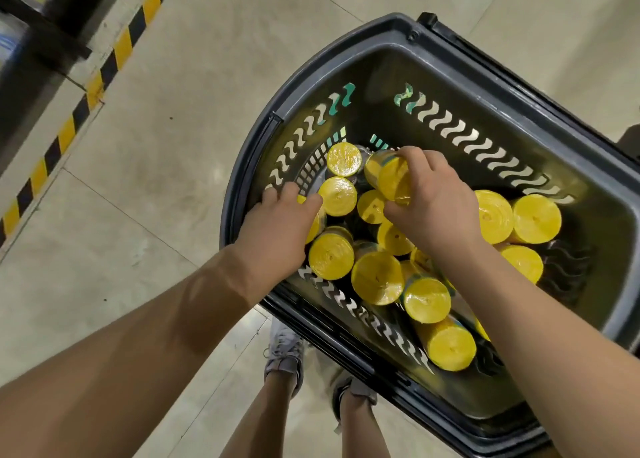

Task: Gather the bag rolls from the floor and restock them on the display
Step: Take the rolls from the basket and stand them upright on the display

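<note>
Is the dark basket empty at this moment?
No, the basket holds many yellow rolls, and the right hand grips one of them.

Yellow bag rolls (376,277), film-wrapped, mostly upright, clustered touching inside dark basket (391,47); one tilted roll (393,178) lifted above others.

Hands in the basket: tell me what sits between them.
In the head view, one upright yellow roll stands between the left hand and the right hand, touching the left fingertips. The right hand grips another roll.

Yellow bag rolls (377,277) in basket (391,47)
</note>
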`<action>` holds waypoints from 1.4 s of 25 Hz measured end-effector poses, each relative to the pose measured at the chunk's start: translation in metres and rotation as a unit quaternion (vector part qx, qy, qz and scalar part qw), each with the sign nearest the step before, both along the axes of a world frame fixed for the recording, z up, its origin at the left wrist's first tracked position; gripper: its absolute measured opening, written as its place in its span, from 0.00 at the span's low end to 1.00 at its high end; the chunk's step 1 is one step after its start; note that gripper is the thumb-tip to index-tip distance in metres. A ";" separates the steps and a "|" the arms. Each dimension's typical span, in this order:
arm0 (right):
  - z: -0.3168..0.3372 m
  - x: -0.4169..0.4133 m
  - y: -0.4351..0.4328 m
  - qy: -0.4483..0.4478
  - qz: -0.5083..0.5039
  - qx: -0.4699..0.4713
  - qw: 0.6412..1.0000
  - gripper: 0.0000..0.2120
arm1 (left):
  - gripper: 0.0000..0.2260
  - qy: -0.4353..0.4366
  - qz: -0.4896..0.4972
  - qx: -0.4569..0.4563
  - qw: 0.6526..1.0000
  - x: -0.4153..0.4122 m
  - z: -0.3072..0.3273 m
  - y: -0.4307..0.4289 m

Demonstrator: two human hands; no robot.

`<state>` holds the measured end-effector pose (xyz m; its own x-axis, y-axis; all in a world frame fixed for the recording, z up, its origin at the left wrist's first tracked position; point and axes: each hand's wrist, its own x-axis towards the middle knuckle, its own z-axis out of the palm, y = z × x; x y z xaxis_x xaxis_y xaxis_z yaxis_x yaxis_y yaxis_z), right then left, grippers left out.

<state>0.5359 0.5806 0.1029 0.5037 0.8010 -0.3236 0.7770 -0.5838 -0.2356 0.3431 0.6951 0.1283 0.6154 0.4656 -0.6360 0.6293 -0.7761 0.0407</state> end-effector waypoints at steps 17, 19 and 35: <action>0.327 0.040 -0.032 0.159 -0.005 0.222 0.962 0.39 | 0.40 -0.304 0.069 -0.053 0.949 0.037 0.308 0.034; 0.416 0.046 -0.039 0.169 -0.032 0.272 0.947 0.39 | 0.39 -0.373 0.053 -0.054 0.925 0.046 0.400 0.035; 0.763 0.011 -0.230 0.029 -0.241 0.546 0.801 0.27 | 0.30 -0.580 -0.051 -0.367 0.725 0.140 0.730 -0.098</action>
